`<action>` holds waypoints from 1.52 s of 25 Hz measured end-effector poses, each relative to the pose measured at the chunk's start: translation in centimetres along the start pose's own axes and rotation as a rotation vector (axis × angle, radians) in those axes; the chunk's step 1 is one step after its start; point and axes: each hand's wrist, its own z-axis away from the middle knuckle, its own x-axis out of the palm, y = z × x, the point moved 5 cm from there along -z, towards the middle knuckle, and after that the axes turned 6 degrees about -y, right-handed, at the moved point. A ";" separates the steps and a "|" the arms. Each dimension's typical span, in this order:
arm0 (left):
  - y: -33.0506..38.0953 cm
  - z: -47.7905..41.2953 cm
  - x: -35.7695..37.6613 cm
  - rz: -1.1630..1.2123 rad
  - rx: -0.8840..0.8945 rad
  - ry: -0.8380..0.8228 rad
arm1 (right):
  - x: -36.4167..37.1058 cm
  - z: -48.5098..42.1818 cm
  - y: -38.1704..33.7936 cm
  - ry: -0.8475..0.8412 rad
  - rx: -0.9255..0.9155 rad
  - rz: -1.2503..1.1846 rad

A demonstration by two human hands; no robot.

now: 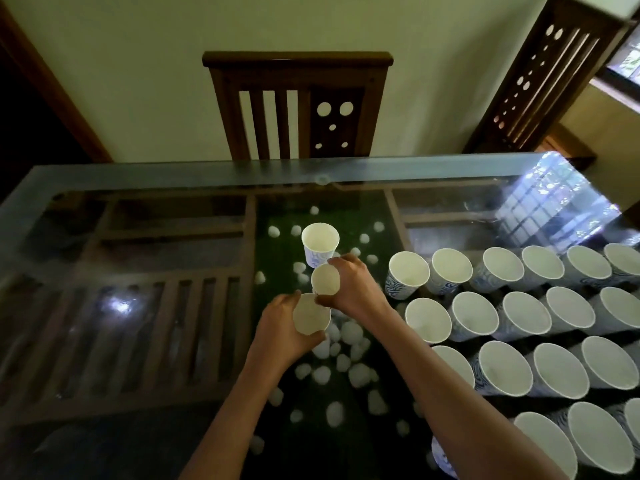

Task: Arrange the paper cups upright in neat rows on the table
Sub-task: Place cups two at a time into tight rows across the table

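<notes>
I'm mid-placement. My left hand [280,327] grips one paper cup [311,315] and my right hand [356,289] pinches a second cup [325,279], both over the glass worktop [138,237] near a lone upright cup [320,244]. Next, I'd judge, each goes down upright, squared with the rows [485,306] at right.

1. I see paper cups [428,320] white inside, with blue swirls outside.
2. I read the chair [297,60] as dark brown wood with round cut-outs.
3. Under the glass table [138,174], I see white pebbles [358,374] on green.
</notes>
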 end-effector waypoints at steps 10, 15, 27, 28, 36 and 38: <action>1.4 -1.3 1.6 -0.006 0.042 -0.043 | -3.7 0.2 4.9 0.039 0.036 -0.018; 1.3 -1.6 2.1 -0.022 0.041 -0.045 | -3.2 0.0 4.9 0.017 0.022 -0.012; 1.5 -1.3 1.5 -0.009 0.034 -0.048 | -3.5 -1.4 2.4 0.050 -0.056 -0.043; 1.7 -1.2 1.3 -0.002 0.033 -0.045 | -3.4 -2.2 1.6 0.041 -0.071 -0.038; 0.2 -0.5 0.5 -0.027 -0.034 -0.094 | -1.4 -7.0 -1.8 -0.016 -0.060 0.019; -0.4 -0.5 0.5 -0.030 -0.070 -0.105 | -0.9 -7.2 -1.9 -0.013 -0.065 0.031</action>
